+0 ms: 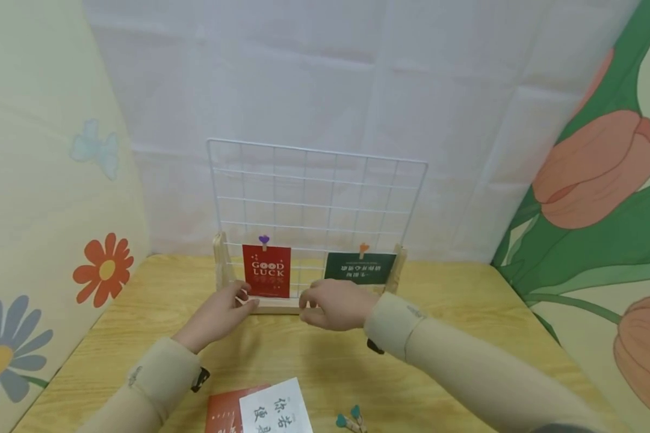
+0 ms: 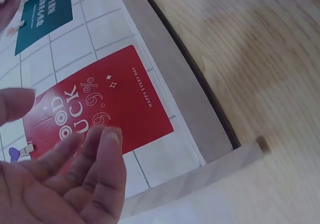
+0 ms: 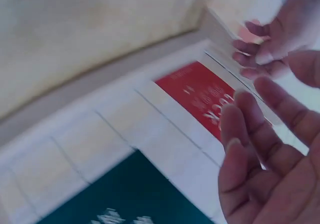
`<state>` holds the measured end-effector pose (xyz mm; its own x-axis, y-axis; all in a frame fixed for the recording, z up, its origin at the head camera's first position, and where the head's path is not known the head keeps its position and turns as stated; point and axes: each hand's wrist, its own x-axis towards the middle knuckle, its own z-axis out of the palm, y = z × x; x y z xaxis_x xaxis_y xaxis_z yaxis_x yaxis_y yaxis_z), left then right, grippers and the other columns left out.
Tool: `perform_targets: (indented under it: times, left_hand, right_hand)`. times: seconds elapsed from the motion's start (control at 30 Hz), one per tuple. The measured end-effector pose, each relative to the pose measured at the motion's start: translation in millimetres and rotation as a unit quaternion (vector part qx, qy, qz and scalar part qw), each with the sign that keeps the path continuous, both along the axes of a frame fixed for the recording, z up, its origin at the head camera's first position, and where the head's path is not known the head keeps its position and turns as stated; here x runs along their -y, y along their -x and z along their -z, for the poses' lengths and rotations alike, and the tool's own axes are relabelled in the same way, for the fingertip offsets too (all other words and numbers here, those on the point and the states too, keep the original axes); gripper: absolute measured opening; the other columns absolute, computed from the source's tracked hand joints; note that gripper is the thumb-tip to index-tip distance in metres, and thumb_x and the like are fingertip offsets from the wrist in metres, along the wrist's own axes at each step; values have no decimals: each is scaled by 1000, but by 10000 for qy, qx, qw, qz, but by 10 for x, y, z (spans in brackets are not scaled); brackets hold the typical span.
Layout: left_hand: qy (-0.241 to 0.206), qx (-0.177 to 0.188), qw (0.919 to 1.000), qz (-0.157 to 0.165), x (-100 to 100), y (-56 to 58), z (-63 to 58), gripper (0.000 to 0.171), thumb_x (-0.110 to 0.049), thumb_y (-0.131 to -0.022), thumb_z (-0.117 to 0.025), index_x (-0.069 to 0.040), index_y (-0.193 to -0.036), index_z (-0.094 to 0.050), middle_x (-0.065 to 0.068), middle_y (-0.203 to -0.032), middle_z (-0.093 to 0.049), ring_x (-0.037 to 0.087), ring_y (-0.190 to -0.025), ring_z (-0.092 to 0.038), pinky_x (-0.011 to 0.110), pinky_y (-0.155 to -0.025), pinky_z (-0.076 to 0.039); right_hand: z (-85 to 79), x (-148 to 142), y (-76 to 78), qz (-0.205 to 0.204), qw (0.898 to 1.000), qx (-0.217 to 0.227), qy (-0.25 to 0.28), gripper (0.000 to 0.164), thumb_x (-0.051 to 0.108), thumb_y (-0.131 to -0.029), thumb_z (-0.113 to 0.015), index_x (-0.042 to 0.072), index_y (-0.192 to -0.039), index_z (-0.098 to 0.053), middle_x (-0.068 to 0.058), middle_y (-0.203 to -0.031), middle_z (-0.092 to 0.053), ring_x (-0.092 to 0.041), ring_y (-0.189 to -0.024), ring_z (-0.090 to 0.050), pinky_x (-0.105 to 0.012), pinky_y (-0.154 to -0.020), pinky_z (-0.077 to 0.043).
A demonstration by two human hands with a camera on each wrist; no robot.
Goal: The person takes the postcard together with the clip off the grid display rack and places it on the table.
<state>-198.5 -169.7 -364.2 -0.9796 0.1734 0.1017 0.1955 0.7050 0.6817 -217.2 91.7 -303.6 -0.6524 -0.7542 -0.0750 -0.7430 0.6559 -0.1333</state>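
Above grained wood point(image 1: 455, 294), left fingers point(image 2: 107, 156) and right fingers point(image 3: 285, 106), bent and parted, flank a rectangular red card point(image 1: 267, 263).

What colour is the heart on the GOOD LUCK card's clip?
The heart is purple, best seen in the head view.

Two hands point(image 1: 338, 305), four cards point(image 1: 266, 270), four clips point(image 1: 263, 240), one wire grid point(image 1: 303, 204)

A red card point(image 1: 266, 272) printed "GOOD LUCK" hangs upright from a purple heart clip point(image 1: 263, 240) on a white wire grid point(image 1: 303, 205), alongside a dark green card point(image 1: 360, 270) (its lettering upside down) held at the top by an orange clip point(image 1: 363, 248).
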Motion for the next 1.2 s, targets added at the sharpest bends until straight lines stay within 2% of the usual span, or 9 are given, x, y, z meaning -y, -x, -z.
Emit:
perform_targets:
  times: [0.1, 0.3, 0.5, 0.7, 0.83, 1.07, 1.2]
  left_hand:
    - [-240, 95, 9996, -122, -17, 26, 6, 47, -26, -104, -61, 8, -134, -49, 20, -114, -64, 34, -101, -64, 49, -83, -57]
    - [-694, 179, 9970, -292, -52, 103, 5, 59, -26, -106, -59, 10, -146, -35, 20, -111, -61, 31, -98, -62, 42, -75, -55]
    - [-909, 155, 9953, -279, -73, 181, 13, 69, -27, -107, -58, 13, -151, -24, 22, -112, -57, 31, -97, -61, 39, -73, -53]
    - [-981, 174, 9942, -405, -63, 209, 20, 70, -30, -107, -56, 12, -152, -22, 25, -117, -56, 33, -99, -61, 40, -75, -54]
    - [-1015, 161, 9934, -512, -41, 203, 22, 72, -30, -107, -56, 12, -153, -19, 26, -117, -56, 33, -97, -61, 40, -75, -53]
    - [-1038, 173, 9929, -555, -35, 216, 14, 72, -30, -107, -56, 13, -153, -21, 26, -117, -57, 32, -97, -61, 42, -76, -54]
    - [-1035, 300, 9926, -552, -20, 218, 37, 74, -32, -107, -55, 14, -153, -22, 25, -116, -58, 31, -97, -61, 42, -76, -54]
  right_hand:
    - [-86, 116, 48, 123, 9993, -318, 153, 26, 33, -104, -63, 16, -122, -73, 0, -112, -69, -12, -93, -66, -30, -79, -56]
    - [-171, 308, 178, 460, 9934, -1004, 321, 25, 34, -106, -61, 17, -121, -72, 1, -107, -69, -10, -83, -65, -27, -71, -57]
    - [-247, 398, 317, 875, 9871, -1197, 605, 26, 32, -107, -59, 14, -122, -70, -1, -110, -70, -15, -93, -67, -30, -78, -58]
    - [-307, 481, 395, 950, 9828, -1312, 882, 30, 29, -108, -57, 11, -129, -68, -4, -118, -70, -17, -102, -67, -30, -85, -57]
    - [-332, 564, 407, 1028, 9814, -1367, 877, 33, 30, -109, -55, 11, -135, -66, -5, -124, -69, -17, -105, -67, -29, -87, -56]
    - [-313, 678, 462, 1195, 9785, -1540, 674, 34, 31, -108, -56, 13, -134, -67, -5, -128, -69, -19, -112, -67, -33, -93, -55]
    - [-289, 733, 468, 1215, 9761, -1711, 564, 34, 34, -108, -56, 16, -135, -66, -3, -124, -70, -18, -105, -69, -32, -84, -58]
